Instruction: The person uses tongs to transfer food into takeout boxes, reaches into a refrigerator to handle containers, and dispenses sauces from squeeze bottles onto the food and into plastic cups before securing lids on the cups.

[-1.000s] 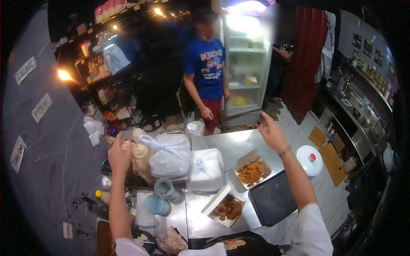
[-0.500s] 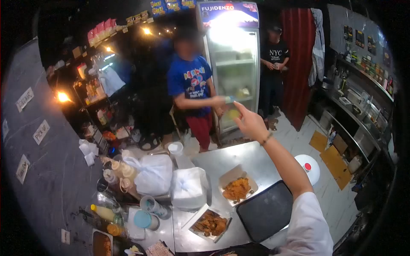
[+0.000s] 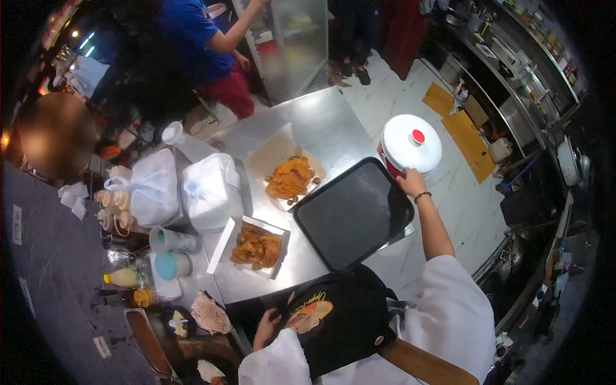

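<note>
My right hand (image 3: 412,183) is at the right edge of a black tray (image 3: 354,215), close to a white-lidded pot (image 3: 410,144); its fingers are bent, and whether they grip the tray rim is unclear. Low in the view, my left hand (image 3: 265,328) is beside my black apron (image 3: 340,314), partly hidden, its fingers curled. Two open cardboard boxes, one with orange fried chicken (image 3: 290,178) and one with browner chicken (image 3: 256,246), lie left of the tray on the steel table (image 3: 321,122).
Tied white bags (image 3: 212,190), sauce bottles (image 3: 122,199) and tubs (image 3: 172,265) line the table's left side. A person in a blue shirt (image 3: 192,38) is by the glass-door fridge (image 3: 292,45). Another person's legs (image 3: 356,32) show behind. Kitchen shelves (image 3: 513,83) run along the right.
The view has tilted down. My right hand came down from its raised, pointing pose to the tray's edge. My left hand moved down to my apron. The fridge door now looks open, the person's arm raised.
</note>
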Demonstrator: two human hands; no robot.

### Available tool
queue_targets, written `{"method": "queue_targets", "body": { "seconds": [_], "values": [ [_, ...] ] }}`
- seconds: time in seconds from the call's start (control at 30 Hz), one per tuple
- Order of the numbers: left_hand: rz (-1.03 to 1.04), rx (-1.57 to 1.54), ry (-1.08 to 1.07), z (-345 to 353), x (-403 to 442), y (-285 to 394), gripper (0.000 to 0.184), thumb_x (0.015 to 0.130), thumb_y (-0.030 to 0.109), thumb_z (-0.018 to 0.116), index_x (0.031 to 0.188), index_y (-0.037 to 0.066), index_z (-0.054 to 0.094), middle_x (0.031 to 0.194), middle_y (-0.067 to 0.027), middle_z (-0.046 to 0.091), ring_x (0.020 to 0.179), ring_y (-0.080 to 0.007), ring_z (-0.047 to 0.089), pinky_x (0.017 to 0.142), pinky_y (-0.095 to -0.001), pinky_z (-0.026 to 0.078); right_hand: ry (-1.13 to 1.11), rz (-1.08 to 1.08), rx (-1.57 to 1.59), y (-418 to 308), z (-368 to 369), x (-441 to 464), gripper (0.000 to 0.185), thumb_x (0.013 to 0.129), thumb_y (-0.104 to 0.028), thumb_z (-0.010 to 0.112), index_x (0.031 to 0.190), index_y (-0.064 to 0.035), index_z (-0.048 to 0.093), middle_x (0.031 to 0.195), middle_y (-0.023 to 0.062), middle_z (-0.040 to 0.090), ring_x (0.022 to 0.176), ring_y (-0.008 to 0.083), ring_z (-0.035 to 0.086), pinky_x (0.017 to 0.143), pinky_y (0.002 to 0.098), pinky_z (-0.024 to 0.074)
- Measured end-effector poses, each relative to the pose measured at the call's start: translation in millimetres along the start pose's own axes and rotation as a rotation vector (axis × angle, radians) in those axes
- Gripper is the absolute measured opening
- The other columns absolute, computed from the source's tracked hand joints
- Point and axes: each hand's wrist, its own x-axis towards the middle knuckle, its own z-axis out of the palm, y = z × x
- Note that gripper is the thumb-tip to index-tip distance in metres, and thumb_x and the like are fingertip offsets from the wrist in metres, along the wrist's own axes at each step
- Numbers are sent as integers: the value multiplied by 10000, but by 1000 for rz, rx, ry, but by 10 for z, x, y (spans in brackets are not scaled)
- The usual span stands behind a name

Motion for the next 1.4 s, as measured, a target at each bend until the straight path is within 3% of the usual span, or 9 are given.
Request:
{"method": "queue_targets", "body": {
  "seconds": [0.13,0.37,0.53,0.63,0.73,1.0,1.13,1.33,1.4],
  "values": [
    [-12,30,16,64,314,177,455,857,228,648,1225,1,506,1121,-150,608,1011,-214,581,853,-309,452,-162,-54,340,99,74,-281,284,807,-204,618,992,2,559,892,204,624,888,360,601,776,424,471],
    [4,208,18,46,457,258,586,825,388,675,1199,-33,514,1044,-195,636,972,-241,608,844,-321,463,166,43,426,939,308,-327,252,815,-77,542,1060,-21,551,1052,207,609,1013,374,566,844,432,446],
    [-55,212,50,-4,631,-272,375,888,329,593,1080,9,626,1088,-159,634,1009,-257,607,866,-322,457,319,170,400,1933,-29,-539,293,835,-99,570,1115,-30,520,965,227,621,913,395,579,801,431,445],
    [-22,554,161,89,279,-58,373,869,337,598,1088,37,637,1008,-172,657,977,-301,622,852,-356,469,380,387,411,1636,-370,-664,243,839,-68,560,1066,-9,500,898,214,618,854,373,577,767,423,440],
    [-83,523,145,72,300,-301,368,867,335,600,1079,36,637,988,-172,661,955,-298,629,835,-358,473,446,510,629,1445,-280,-542,208,848,-53,551,1040,-11,483,854,184,594,806,284,569,740,389,437],
    [-141,507,237,98,231,-558,355,863,328,605,1055,32,638,936,-170,670,897,-293,646,790,-363,486,665,535,1039,248,1088,270,265,818,-52,589,1025,12,437,999,216,522,929,308,518,834,375,400],
    [-108,439,427,68,215,-632,349,861,325,608,1043,29,638,909,-169,675,868,-290,655,767,-365,493,573,653,899,-428,1007,78,320,789,-28,626,1016,-3,403,901,172,519,856,290,531,809,373,417],
    [235,-119,1013,152,163,-67,233,891,227,581,855,-3,589,708,-129,640,614,-206,615,582,-337,463,213,491,1357,-747,1005,-261,346,803,-30,649,975,-78,353,745,73,521,530,143,527,415,269,426],
    [353,-109,1094,95,130,251,212,905,196,561,889,-15,565,751,-142,602,665,-235,577,634,-347,453,194,463,1374,-689,1084,-323,272,845,-88,629,975,-65,391,753,69,527,538,140,529,415,259,425]
  ]
}}
